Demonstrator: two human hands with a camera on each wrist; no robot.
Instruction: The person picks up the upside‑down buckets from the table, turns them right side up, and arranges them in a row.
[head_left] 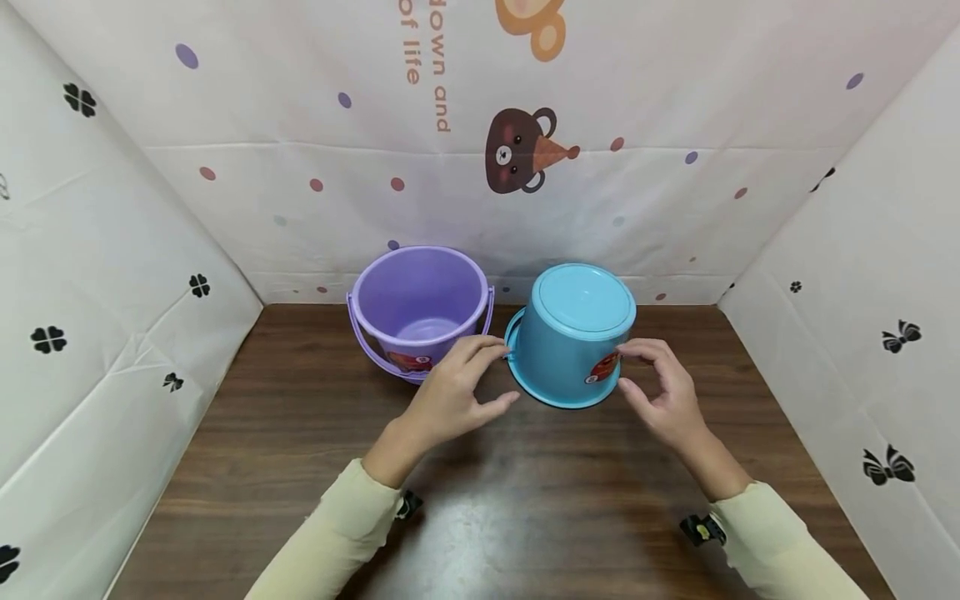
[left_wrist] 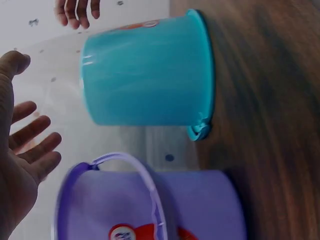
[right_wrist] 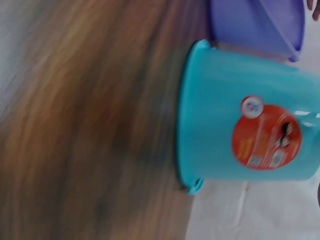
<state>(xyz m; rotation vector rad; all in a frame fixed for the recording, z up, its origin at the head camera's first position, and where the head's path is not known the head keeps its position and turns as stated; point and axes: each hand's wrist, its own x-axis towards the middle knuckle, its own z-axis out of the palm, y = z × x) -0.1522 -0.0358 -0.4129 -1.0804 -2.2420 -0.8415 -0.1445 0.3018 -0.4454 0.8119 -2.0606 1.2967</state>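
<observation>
A turquoise bucket (head_left: 577, 342) stands upside down on the table, its rim down and its base up. Left of it, a purple bucket (head_left: 420, 304) sits upright with its handle (left_wrist: 150, 187) hanging at the front. My left hand (head_left: 453, 392) is in front of the gap between the two buckets, thumb and fingers spread, holding nothing. Beside the turquoise bucket's right side is my right hand (head_left: 667, 396), fingers loosely bent near its red label (right_wrist: 267, 137). In the left wrist view the right fingers (left_wrist: 82, 12) appear apart from that bucket.
The brown wooden table (head_left: 480, 517) stretches in front of the buckets. A white printed sheet (head_left: 337, 225) rises close behind them, with white side walls (head_left: 847, 333) at left and right. Small black devices (head_left: 703, 529) sit at both wrists.
</observation>
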